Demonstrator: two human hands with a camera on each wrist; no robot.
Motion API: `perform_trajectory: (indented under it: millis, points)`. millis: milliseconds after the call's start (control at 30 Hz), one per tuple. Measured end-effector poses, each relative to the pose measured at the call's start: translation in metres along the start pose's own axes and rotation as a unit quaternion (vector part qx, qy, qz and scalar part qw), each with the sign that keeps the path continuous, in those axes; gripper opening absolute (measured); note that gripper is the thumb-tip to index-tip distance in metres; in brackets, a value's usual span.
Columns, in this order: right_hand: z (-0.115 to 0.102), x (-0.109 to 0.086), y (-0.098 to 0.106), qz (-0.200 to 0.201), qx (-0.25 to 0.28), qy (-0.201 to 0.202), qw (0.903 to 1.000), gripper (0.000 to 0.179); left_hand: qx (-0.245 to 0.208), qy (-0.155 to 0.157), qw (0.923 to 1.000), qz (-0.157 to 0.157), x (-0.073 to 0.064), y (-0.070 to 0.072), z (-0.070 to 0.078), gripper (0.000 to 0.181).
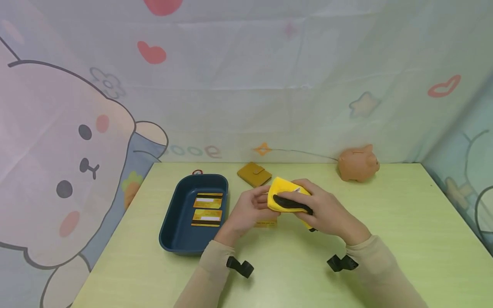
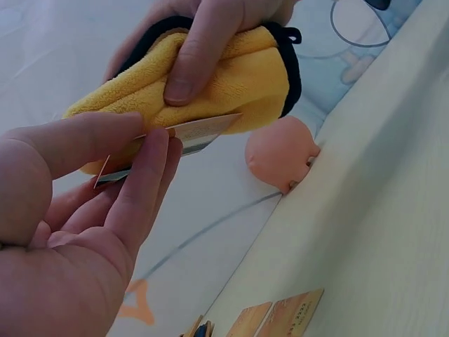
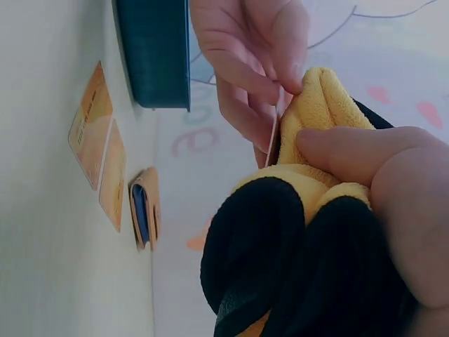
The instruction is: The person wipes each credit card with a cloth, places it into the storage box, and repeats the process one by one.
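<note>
My left hand pinches a thin bank card between thumb and fingers, seen mostly edge-on. My right hand grips a folded yellow cleaning cloth with black edging, and its thumb presses on the folds. Cloth and card touch each other above the table. In the right wrist view the card shows as a narrow edge beside the cloth. Below the hands lie two gold cards on the table, mostly covered by the hands in the head view.
Left of the hands stands a dark blue tray holding two gold cards with their stripe sides up. A mustard wallet lies at the back. A pink piggy bank stands at the back right. A printed curtain hangs behind the table.
</note>
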State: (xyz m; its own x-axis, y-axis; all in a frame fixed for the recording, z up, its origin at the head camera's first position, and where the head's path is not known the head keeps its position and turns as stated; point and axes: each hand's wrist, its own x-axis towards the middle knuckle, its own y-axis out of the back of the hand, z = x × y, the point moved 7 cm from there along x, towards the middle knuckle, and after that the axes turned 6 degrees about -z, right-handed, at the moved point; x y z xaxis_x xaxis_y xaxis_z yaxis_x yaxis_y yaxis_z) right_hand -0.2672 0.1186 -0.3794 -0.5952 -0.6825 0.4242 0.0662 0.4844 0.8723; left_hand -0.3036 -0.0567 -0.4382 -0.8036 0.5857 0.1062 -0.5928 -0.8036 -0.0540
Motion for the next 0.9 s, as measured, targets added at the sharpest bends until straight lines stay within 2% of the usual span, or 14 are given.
perform_trajectory:
  millis: [233, 600, 900]
  points:
    - [-0.004, 0.002, -0.002, -0.001, -0.009, 0.012, 0.9999, 0.059, -0.022, -0.023, 0.9995, 0.010, -0.002, 0.001, 0.007, 0.065]
    - [-0.002, 0.000, 0.001, -0.012, -0.002, 0.009, 0.9999, 0.057, -0.053, -0.002, 0.9979, 0.037, -0.007, 0.003, 0.012, 0.067]
    - [0.003, -0.004, 0.007, -0.019, -0.006, -0.004, 0.9998, 0.058, -0.079, -0.008, 0.9955, 0.052, -0.009, 0.009, 0.017, 0.060]
